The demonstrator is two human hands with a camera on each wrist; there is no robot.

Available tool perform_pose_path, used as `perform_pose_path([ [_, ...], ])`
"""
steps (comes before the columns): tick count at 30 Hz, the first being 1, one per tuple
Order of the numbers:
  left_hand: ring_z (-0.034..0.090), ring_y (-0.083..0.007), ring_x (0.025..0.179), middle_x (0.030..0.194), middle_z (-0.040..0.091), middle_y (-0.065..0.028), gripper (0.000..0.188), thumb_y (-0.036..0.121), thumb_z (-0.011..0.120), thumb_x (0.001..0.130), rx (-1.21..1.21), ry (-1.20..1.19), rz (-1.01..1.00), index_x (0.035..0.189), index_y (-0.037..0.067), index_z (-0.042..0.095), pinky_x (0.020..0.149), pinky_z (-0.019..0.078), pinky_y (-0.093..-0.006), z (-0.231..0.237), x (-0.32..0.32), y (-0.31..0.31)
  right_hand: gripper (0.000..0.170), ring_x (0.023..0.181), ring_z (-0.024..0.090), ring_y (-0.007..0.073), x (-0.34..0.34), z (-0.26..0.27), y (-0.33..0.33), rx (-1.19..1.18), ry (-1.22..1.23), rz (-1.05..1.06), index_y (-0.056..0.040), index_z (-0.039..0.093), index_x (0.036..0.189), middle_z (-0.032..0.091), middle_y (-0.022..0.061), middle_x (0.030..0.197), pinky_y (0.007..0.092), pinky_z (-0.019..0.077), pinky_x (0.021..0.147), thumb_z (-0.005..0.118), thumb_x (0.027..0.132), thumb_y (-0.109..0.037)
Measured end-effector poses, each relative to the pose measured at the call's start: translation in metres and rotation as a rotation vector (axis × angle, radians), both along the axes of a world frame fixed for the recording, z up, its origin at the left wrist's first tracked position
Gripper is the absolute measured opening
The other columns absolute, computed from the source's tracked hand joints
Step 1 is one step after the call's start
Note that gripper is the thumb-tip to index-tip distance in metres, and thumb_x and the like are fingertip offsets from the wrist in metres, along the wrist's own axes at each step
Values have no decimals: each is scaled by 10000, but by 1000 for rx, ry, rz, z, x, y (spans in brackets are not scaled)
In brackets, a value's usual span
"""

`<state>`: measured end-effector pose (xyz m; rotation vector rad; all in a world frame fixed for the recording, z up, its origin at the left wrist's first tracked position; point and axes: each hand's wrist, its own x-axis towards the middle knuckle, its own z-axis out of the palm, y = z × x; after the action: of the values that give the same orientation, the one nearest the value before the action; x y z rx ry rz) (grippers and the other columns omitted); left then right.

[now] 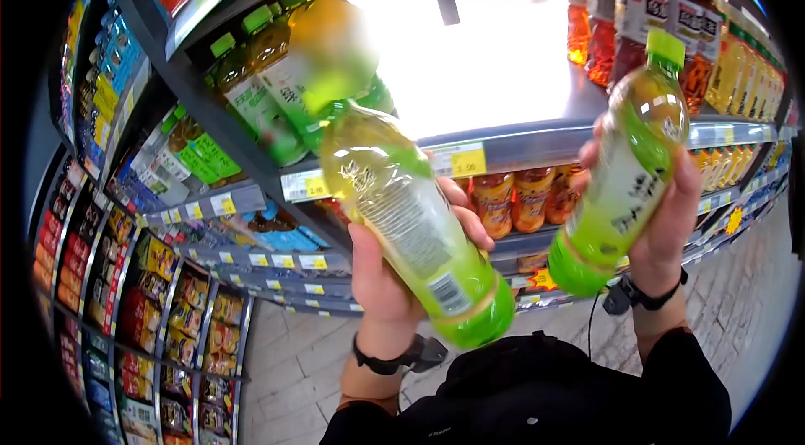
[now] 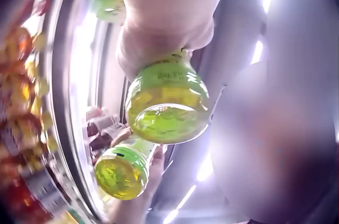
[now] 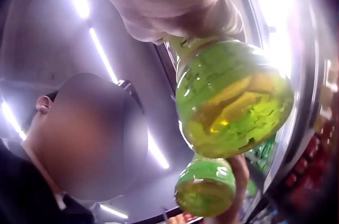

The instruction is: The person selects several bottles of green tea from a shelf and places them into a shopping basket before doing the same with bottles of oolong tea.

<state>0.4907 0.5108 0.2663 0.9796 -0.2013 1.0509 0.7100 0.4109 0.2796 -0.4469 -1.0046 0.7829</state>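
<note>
In the head view, my left hand (image 1: pixel 386 277) grips a green-labelled bottle (image 1: pixel 419 227), its printed text and barcode facing up and its base tilted down to the right. My right hand (image 1: pixel 671 219) holds a second green bottle (image 1: pixel 620 185) by its side, green cap up, logo side showing. The two bottles stand apart. From below, the left wrist view shows the left hand (image 2: pixel 164 17) around its bottle (image 2: pixel 168 102), with the other bottle (image 2: pixel 123 171) beyond. The right wrist view has the right hand (image 3: pixel 169 7) around its bottle (image 3: pixel 233 102). Some fingers are hidden behind the bottles.
Green-capped bottles (image 1: pixel 268 101) fill the shelf at the left, beside a bright gap. Dark and red drinks (image 1: pixel 646 18) stand at the upper right, orange bottles (image 1: pixel 531 198) one shelf lower. Price tags line the shelf edge (image 1: pixel 520 147). Snack racks (image 1: pixel 180 319) are at the lower left.
</note>
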Motion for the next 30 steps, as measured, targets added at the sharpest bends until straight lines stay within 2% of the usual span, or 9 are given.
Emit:
perform_pose_path([
  [4,577,-207,730,1011,542,-164,875,649,417,915,-296,-264,-511,1429,-39,250,601,490,-352,-31,9,3,725,845,627,264,-24,-7,-14,-221,423,286,38,410,1342,539,192,1078,416,580,617,361,962,-578],
  [8,540,-185,624,948,540,-149,894,680,454,889,-286,-279,-665,1404,-29,276,522,459,-313,-48,22,3,880,796,620,267,-31,-21,-10,-79,433,457,25,317,1396,521,195,1066,419,558,547,420,898,-692],
  [11,561,-210,582,902,547,-153,904,685,488,872,-314,-246,-729,1398,-18,276,482,465,-325,-49,28,0,894,783,638,359,-21,-33,2,94,422,790,22,242,1426,506,273,1106,470,554,556,426,902,-679],
  [13,576,-238,570,873,555,-158,914,671,537,855,-345,-223,-753,1401,-11,272,471,471,-343,-47,31,-1,1027,629,658,327,-24,-30,3,75,480,890,45,251,1415,570,294,993,371,555,433,345,835,-798],
  [16,576,-255,570,877,560,-162,894,647,561,855,-360,-235,-800,1404,2,276,471,470,-359,-51,38,1,836,731,655,425,-10,-45,23,137,509,1278,18,247,1425,536,318,1070,491,565,577,421,929,-632],
  [19,574,-260,569,891,562,-169,857,623,568,866,-341,-233,-803,1401,11,299,464,458,-369,-56,44,2,851,650,667,332,-15,-38,10,8,537,1030,22,323,1376,587,272,957,405,555,512,356,915,-693],
  [23,613,-251,671,970,573,-164,784,608,524,900,-73,131,-10,1374,7,357,560,500,-369,-3,34,-5,891,632,671,264,-12,5,2,-187,-10,313,28,443,1289,628,201,902,347,549,510,253,900,-750],
  [26,619,-246,953,1155,563,-149,519,385,372,1038,305,217,329,1365,-19,366,828,517,-373,38,27,27,727,681,675,237,1,51,12,-88,-342,-79,15,510,1225,644,143,927,344,562,607,343,948,-636],
  [30,581,-228,1049,1193,556,-125,452,259,517,1004,586,416,738,1359,13,385,940,466,-370,81,37,65,547,822,642,154,14,84,56,167,-485,-463,27,500,1200,641,98,976,284,536,711,625,910,-419],
])
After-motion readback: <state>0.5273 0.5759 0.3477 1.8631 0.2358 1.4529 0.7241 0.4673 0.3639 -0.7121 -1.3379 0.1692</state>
